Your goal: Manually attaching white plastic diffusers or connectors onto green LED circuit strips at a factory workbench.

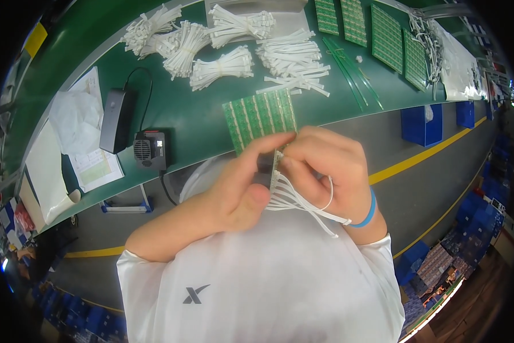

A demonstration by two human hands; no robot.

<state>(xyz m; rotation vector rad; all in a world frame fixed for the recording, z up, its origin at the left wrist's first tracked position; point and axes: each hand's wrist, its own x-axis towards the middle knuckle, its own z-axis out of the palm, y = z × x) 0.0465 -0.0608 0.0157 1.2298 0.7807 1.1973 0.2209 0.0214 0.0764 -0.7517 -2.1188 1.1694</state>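
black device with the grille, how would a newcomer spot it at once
On the green tabletop, go to the near edge's left part. A squat black device sits there, just right of a longer dark box. Its round slotted grille sets it apart.

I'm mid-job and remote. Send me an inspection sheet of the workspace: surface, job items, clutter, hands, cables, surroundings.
Surface: green table, its near edge just beyond the hands.
Job items: narrow strip with white cables between the hands; green panel just beyond; cable bundles and more boards farther back.
Clutter: papers, plastic bag, dark box and black device at left.
Hands: left hand beside the strip, contact unclear; right hand curled at the strip, exact grip hidden.
Cables: black cord loops between box and device; another drops over the edge.
Surroundings: grey floor, yellow line, blue bins.
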